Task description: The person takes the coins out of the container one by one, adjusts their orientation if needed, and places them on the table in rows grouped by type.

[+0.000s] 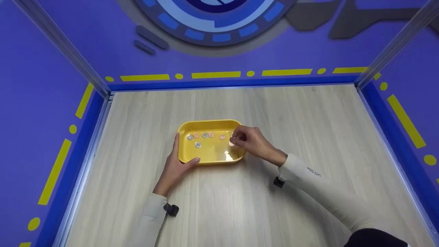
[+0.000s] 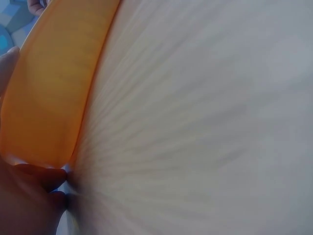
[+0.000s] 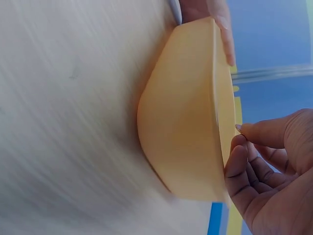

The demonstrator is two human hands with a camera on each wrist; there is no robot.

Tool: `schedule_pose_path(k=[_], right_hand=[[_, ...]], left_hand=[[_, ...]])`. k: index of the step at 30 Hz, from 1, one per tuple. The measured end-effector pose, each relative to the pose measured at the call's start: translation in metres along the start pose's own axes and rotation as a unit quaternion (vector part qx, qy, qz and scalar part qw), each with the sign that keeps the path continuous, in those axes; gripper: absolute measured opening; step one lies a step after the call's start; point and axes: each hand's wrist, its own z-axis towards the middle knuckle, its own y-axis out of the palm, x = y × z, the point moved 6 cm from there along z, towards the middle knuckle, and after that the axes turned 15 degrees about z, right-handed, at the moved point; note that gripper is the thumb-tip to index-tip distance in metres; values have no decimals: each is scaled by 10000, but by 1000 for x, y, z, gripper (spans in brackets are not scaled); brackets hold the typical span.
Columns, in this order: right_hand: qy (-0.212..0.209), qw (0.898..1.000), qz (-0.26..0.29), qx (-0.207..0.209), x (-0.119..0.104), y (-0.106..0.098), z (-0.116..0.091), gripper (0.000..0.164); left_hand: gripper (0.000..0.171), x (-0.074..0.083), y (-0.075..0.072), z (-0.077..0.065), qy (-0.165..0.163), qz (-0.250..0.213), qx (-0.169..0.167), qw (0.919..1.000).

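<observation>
A yellow plastic tray [image 1: 205, 156] with raised walls sits on the table. Several coins lie flat on its floor, among them a silver coin [image 1: 198, 144] and a copper coin [image 1: 222, 137]. My left hand [image 1: 175, 168] holds the tray's near left corner, thumb over the near rim and fingers along the outer left wall. At the tray's right end, my right hand [image 1: 252, 140] pinches a small coin [image 3: 238, 127] between thumb and index finger, just over the rim. Another copper coin [image 1: 232, 144] lies beneath those fingertips, partly covered by them.
The pale wood-grain table [image 1: 137, 120] surrounds the tray. Blue-purple panels with yellow markings rise behind it [image 1: 216, 65] and on both sides, joined by metal corner posts. Black wrist cameras are strapped over both light sleeves.
</observation>
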Motion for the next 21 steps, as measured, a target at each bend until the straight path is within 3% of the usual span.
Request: schedule_pose_path(k=[11, 21], right_hand=[[136, 9970, 348, 672, 16, -28, -23, 8], [472, 9895, 636, 1212, 44, -47, -46, 12]], left_hand=[[124, -1, 0, 0, 10, -45, -15, 10000], [126, -1, -1, -1, 54, -5, 6, 10000]])
